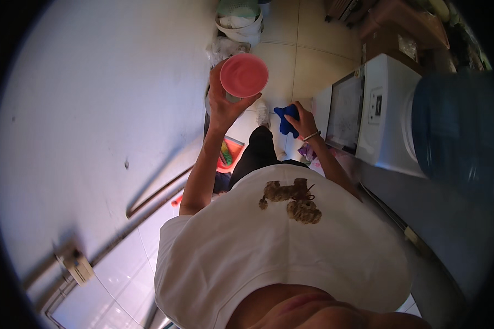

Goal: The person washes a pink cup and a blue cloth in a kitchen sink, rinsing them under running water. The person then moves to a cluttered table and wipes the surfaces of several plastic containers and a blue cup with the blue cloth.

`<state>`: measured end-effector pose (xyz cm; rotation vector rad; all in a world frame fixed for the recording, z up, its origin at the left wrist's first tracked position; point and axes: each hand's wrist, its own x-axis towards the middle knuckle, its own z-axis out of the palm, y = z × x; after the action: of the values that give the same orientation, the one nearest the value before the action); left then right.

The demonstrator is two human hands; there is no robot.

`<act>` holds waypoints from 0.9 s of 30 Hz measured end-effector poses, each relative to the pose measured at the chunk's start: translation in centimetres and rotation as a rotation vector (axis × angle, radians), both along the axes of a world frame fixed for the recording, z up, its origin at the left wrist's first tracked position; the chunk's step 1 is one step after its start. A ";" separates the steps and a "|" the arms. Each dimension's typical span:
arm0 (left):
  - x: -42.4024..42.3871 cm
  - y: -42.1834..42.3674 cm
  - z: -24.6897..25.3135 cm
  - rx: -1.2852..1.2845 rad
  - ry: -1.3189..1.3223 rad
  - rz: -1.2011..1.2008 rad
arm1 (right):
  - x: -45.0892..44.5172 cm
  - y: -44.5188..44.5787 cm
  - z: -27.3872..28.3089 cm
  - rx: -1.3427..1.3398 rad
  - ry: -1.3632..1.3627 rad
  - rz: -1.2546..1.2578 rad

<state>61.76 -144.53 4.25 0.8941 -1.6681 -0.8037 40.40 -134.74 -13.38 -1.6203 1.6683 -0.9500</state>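
Observation:
My left hand (224,100) is raised near the wall and grips a round pink cup or bowl (244,75) by its side. I look down into its pink inside; whether it holds anything I cannot tell. Lower and to the right, my right hand (306,121) is closed around a bunched dark blue cloth (288,120). The cloth's corners stick out past the fingers. A bracelet sits on the right wrist. The two hands are apart, above the tiled floor and one forward shoe (262,113).
A water dispenser (389,115) with a large blue bottle (457,127) stands at the right. Along the left wall (99,103) are a white bucket (243,31) and a clear plastic bag (226,49). An orange-red container (234,148) lies by my leg. Cardboard boxes (389,45) sit beyond the dispenser.

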 end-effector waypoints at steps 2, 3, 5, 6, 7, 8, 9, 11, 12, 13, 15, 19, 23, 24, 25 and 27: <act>-0.7 -4.2 -0.2 0.010 0.006 -0.021 | -0.5 -4.4 -0.4 0.022 0.024 -0.017; -1.2 -6.7 -0.2 0.027 0.019 -0.034 | -1.3 -6.5 -0.8 0.052 0.026 -0.038; -2.4 -11.7 -0.1 0.049 0.032 -0.068 | -2.9 -10.7 -1.8 0.113 0.026 -0.087; -3.1 -13.9 -0.1 0.057 0.032 -0.081 | -3.9 -12.7 -2.0 0.109 0.030 -0.112; -3.9 -16.3 0.0 0.064 0.033 -0.097 | -4.9 -14.6 -2.2 0.106 0.033 -0.139; -4.6 -18.6 0.3 0.017 0.006 -0.107 | -6.0 -16.6 -2.4 0.103 0.036 -0.169; -5.7 -21.2 0.4 -0.004 0.003 -0.121 | -7.1 -18.4 -2.4 0.103 0.041 -0.201; -7.6 -25.4 0.8 -0.019 -0.026 -0.149 | -9.0 -22.2 -0.7 0.137 -0.070 -0.308; -8.9 -27.3 1.2 0.152 0.136 -0.205 | -10.3 -24.3 0.2 0.080 -0.111 -0.378; -10.5 -29.2 1.6 0.326 0.295 -0.259 | -11.8 -26.0 0.4 0.114 -0.186 -0.444; -13.3 -33.2 0.9 0.605 0.624 -0.376 | -13.6 -28.7 1.8 0.083 -0.576 -0.543; -19.3 -40.9 -2.2 0.923 1.012 -0.517 | -18.1 -36.2 5.3 -0.102 -1.061 -0.619; -25.3 -48.3 -2.7 0.987 0.983 -0.489 | -22.9 -45.0 15.2 -0.306 -1.233 -0.402; -27.0 -51.0 -2.9 0.973 0.937 -0.491 | -23.7 -47.9 18.0 -0.360 -1.180 -0.303; -28.1 -52.3 -3.7 0.909 0.840 -0.419 | -23.8 -49.9 19.5 -0.410 -1.133 -0.212; -31.1 -55.7 -5.4 0.749 0.670 -0.295 | -25.1 -55.7 20.4 -0.502 -0.231 -0.072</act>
<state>30.63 -200.21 -1.16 0.7340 -0.8968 -1.7741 15.26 -190.43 7.03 -1.6807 1.4062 -1.6262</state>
